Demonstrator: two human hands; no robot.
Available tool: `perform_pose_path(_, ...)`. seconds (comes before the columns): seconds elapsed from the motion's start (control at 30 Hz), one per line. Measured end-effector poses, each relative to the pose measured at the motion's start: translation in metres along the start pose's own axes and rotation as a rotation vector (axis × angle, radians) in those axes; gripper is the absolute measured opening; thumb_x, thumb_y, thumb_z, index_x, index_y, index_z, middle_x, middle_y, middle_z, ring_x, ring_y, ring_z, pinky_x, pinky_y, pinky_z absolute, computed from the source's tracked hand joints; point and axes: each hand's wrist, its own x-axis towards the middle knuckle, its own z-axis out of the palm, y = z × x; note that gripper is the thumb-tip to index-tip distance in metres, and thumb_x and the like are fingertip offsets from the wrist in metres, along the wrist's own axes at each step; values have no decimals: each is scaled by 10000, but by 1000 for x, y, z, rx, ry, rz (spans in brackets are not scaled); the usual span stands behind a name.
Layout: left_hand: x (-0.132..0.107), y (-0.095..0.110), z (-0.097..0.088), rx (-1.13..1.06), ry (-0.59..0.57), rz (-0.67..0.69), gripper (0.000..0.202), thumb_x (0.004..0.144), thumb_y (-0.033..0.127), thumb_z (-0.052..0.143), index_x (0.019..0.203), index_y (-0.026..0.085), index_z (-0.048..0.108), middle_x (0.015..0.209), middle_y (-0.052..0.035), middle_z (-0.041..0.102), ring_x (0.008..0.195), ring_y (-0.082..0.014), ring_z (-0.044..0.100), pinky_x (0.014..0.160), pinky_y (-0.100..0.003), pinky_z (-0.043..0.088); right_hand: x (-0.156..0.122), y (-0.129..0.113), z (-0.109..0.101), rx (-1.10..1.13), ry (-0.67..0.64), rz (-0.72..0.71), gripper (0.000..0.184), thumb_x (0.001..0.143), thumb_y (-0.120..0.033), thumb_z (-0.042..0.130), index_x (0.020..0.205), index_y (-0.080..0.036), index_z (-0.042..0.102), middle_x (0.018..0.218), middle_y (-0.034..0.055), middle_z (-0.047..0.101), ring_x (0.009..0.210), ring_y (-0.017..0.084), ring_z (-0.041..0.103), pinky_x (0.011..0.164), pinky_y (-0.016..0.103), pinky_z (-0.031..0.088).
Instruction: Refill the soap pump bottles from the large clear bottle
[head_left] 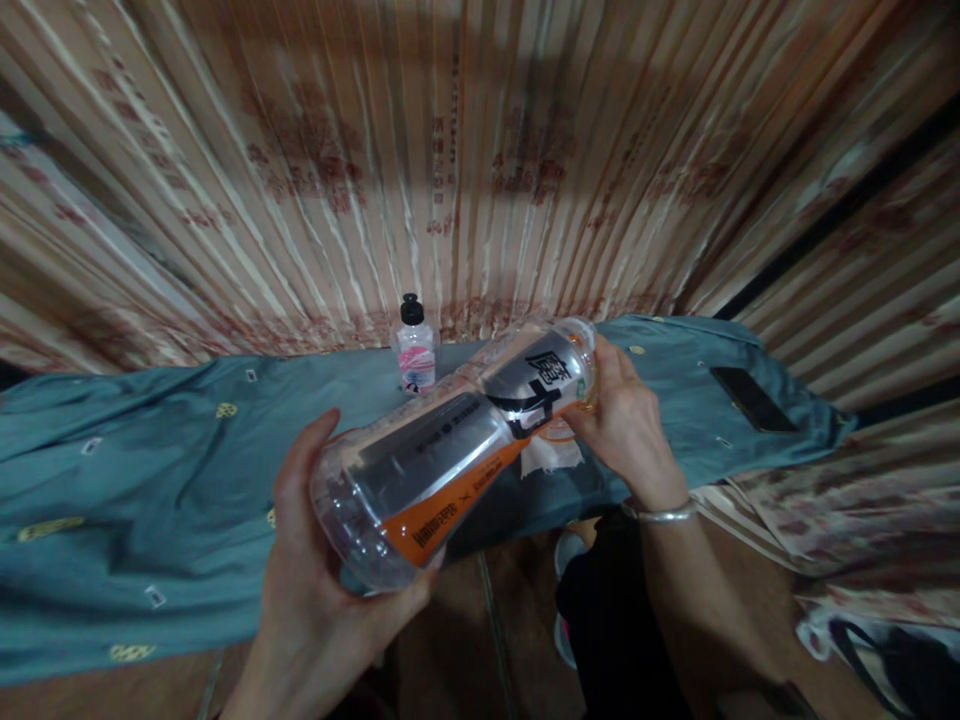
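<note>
A large clear plastic drink bottle (450,440) with a silver, black and orange label lies tilted between my hands, above the cloth. My left hand (322,580) wraps around its wide base at the lower left. At the upper right end, my right hand (626,420) grips the bottle, with a bracelet on that wrist. Behind the big bottle stands a small clear bottle (416,360) with a black cap and a pink label. Partly hidden beneath my right hand is a piece of white tissue-like material (551,458).
A blue-green patterned cloth (187,450) covers the long narrow surface. A dark flat phone-like object (751,398) lies on its right part. Pleated curtains (480,150) hang behind and at the right. Below, the floor and a shoe (566,600) show.
</note>
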Motion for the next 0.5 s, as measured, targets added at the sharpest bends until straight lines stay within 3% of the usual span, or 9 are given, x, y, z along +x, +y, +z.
perform_pose_path(0.27, 2, 1, 1, -26, 1, 21, 1146, 683, 377, 913, 1657, 437, 311, 1270, -54, 742, 1005, -349, 807, 796, -506, 743, 0, 0, 1, 4, 14, 2, 729, 847, -287, 642, 1534, -156, 438, 1287, 194, 681, 1174, 388, 699, 968, 551, 617)
perform_pose_path(0.5, -1, 0, 4, -61, 34, -50, 1094, 677, 409, 902, 1630, 440, 365, 1287, -55, 737, 1017, -357, 808, 808, -520, 741, 0, -2, 0, 14, 17, -6, 714, 847, -260, 641, 1526, -176, 438, 1265, 174, 680, 1124, 368, 708, 945, 520, 617)
